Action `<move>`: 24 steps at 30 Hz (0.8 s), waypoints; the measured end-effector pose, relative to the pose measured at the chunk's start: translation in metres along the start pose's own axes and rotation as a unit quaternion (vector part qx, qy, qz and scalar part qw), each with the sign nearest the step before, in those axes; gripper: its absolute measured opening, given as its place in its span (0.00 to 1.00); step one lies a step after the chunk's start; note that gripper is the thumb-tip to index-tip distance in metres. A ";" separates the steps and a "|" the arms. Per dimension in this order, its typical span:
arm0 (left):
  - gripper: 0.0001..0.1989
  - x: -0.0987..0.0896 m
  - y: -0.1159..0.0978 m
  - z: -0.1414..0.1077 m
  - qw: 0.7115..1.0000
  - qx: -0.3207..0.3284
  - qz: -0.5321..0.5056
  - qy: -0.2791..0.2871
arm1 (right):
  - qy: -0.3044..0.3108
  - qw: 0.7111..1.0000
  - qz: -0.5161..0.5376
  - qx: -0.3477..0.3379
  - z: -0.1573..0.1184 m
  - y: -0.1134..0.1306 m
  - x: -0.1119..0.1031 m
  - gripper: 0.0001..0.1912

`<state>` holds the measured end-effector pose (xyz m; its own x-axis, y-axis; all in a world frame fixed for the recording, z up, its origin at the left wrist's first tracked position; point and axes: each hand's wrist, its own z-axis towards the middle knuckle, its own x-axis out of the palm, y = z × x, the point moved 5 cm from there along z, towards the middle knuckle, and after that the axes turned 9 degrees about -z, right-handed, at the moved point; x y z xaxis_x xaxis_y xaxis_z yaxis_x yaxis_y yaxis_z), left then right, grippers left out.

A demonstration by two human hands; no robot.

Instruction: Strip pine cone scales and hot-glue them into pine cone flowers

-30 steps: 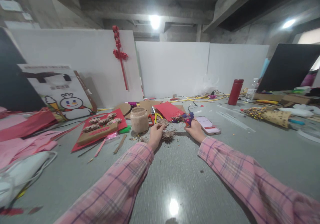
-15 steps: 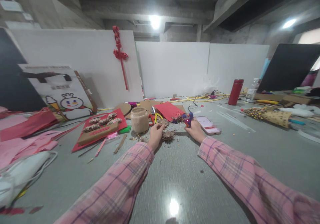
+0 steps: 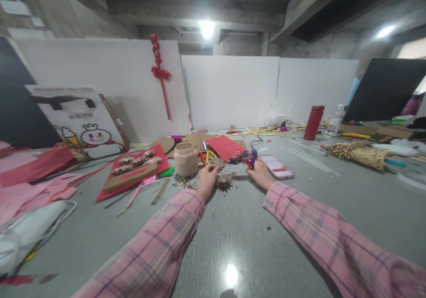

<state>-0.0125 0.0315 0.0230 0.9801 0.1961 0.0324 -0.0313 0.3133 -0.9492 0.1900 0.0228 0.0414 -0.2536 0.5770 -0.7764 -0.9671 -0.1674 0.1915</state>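
Observation:
My right hand (image 3: 260,174) is wrapped round a blue glue gun (image 3: 249,157), whose nozzle points left. Just left of it, my left hand (image 3: 208,180) pinches something too small to make out. Below and right of those fingertips, a brown petalled flower (image 3: 224,180) lies on the grey table (image 3: 246,245). Another such flower (image 3: 217,161) sits behind my left fingers. A tan jar (image 3: 185,159) stands left of my left hand, with pliers (image 3: 211,156) behind the hand. A phone (image 3: 276,166) lies right of the glue gun.
Several brown flowers rest on a red sheet (image 3: 133,169) at the left. A second red sheet (image 3: 224,148) lies behind my hands. A red bottle (image 3: 313,123), a clear bottle (image 3: 335,121) and a wrapped bouquet (image 3: 362,154) are at the right. White boards (image 3: 229,92) stand behind.

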 end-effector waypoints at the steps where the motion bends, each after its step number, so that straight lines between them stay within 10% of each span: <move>1: 0.08 0.000 0.000 0.000 1.000 0.001 -0.001 0.000 | 0.001 1.000 0.001 0.001 0.000 0.000 0.000 0.10; 24: 0.08 -0.002 0.003 0.003 1.000 0.005 0.008 -0.012 | 0.000 1.000 0.004 0.009 0.001 0.000 -0.001 0.11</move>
<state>-0.0147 0.0346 0.0209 0.9745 0.2232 0.0253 -0.0485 0.3192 -0.9465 0.1902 0.0231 0.0425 -0.2611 0.5752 -0.7752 -0.9653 -0.1583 0.2077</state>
